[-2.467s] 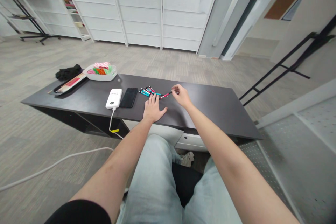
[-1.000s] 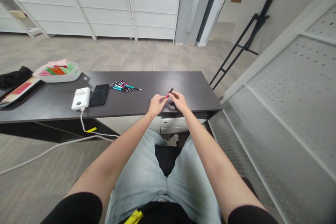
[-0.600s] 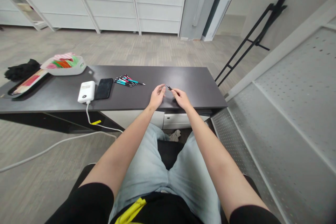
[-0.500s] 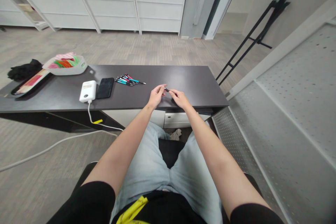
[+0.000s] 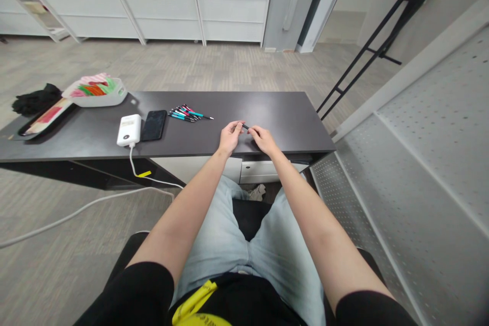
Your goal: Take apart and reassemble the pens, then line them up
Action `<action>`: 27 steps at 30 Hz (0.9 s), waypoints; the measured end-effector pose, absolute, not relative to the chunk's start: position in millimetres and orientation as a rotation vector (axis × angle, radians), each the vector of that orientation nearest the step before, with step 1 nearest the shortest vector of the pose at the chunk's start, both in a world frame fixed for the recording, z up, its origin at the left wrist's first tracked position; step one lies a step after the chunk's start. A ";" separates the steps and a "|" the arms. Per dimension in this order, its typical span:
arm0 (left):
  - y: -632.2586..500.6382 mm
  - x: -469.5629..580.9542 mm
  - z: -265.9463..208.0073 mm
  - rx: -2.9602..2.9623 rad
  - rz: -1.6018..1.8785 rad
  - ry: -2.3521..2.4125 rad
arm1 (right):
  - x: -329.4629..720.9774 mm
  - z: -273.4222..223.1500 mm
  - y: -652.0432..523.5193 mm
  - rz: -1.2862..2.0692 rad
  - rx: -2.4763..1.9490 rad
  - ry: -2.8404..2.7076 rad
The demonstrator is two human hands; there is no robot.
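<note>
A slim black pen [image 5: 245, 126] is pinched between both hands, just above the dark tabletop [image 5: 282, 112]. Its left end is in the fingers of my left hand [image 5: 229, 137], which are closed on it. The fingertips of my right hand [image 5: 262, 139] grip its other end. Much of the pen is covered by the fingers, so its tip cannot be made out. Left of the hands lies a loose pile of pens [image 5: 187, 113] with blue, pink and black barrels, one blue pen pointing right.
A black phone [image 5: 154, 125] lies beside a white power bank [image 5: 129, 130], whose white cable [image 5: 133, 163] hangs over the front edge. Farther left are a white basket [image 5: 103, 101] of colourful items, a black tray [image 5: 42, 132] and black cloth [image 5: 36, 99]. A perforated panel [image 5: 401, 158] stands at right.
The pen shows a little more between the fingers, and the hands have shifted slightly apart. The whole view has moved slightly; the pen pile is unchanged.
</note>
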State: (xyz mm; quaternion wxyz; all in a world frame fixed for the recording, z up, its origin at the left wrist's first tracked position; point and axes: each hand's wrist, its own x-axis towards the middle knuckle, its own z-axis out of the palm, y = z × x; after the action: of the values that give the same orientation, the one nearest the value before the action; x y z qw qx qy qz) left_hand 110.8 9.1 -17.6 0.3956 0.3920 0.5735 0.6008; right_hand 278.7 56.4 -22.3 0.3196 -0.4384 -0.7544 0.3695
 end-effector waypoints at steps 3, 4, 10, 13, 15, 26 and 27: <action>10.4 111.7 -20.7 0.993 1.533 1.471 | 278.2 -23.3 55.5 0.939 -1.157 -1.989; 11.0 111.7 -21.8 0.996 1.534 1.476 | 278.0 -23.4 55.0 0.927 -1.160 -1.990; 14.4 112.0 -26.7 1.013 1.536 1.483 | 275.9 -21.1 49.9 0.854 -1.172 -1.981; 15.7 113.1 -27.0 1.028 1.529 1.500 | 276.0 -20.8 47.7 0.822 -1.171 -1.987; 16.3 113.4 -26.5 1.051 1.508 1.511 | 276.7 -21.2 47.2 0.800 -1.169 -2.000; 5.2 79.5 -14.1 1.570 1.153 1.641 | 278.1 -27.7 50.5 0.730 -1.252 -2.166; 4.1 75.4 -14.4 1.615 1.106 1.654 | 277.9 -27.9 50.4 0.719 -1.258 -2.183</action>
State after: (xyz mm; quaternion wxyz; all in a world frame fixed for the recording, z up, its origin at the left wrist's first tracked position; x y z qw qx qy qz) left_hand 75.4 4.1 -14.4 0.2854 0.6041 0.6184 0.4138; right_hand 277.9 50.4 -27.9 0.2576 -0.4639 -0.8050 0.2652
